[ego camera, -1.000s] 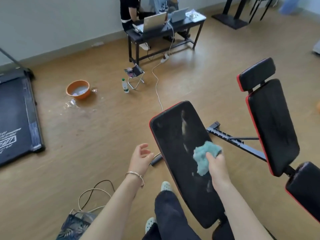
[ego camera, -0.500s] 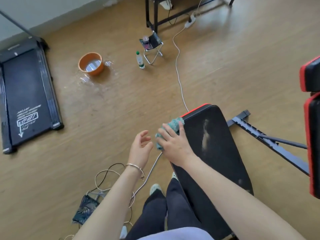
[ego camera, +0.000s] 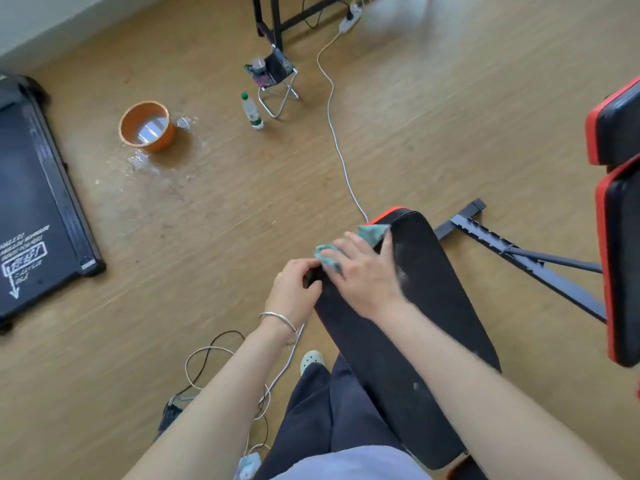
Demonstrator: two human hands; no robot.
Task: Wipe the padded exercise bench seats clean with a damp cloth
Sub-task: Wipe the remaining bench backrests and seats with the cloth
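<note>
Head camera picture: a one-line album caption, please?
Right hand presses a teal cloth on the red-trimmed black padded bench seat; left hand grips its edge.

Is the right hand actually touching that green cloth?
Touching. The head view shows the right hand laid flat over the green cloth, pressing it onto the left edge of the seat pad.

This looks like a workout room with a wooden floor (ego camera: 450, 116). A black padded bench (ego camera: 415, 306) with red edges stands in it. Far to the left of the bench lies a flat black treadmill (ego camera: 34, 202). Between them sit an orange bowl of water (ego camera: 147, 126), a water bottle (ego camera: 252, 111) and a tiny folding stool (ego camera: 275, 77). Beyond the bench stand black desk legs (ego camera: 273, 19).
</note>
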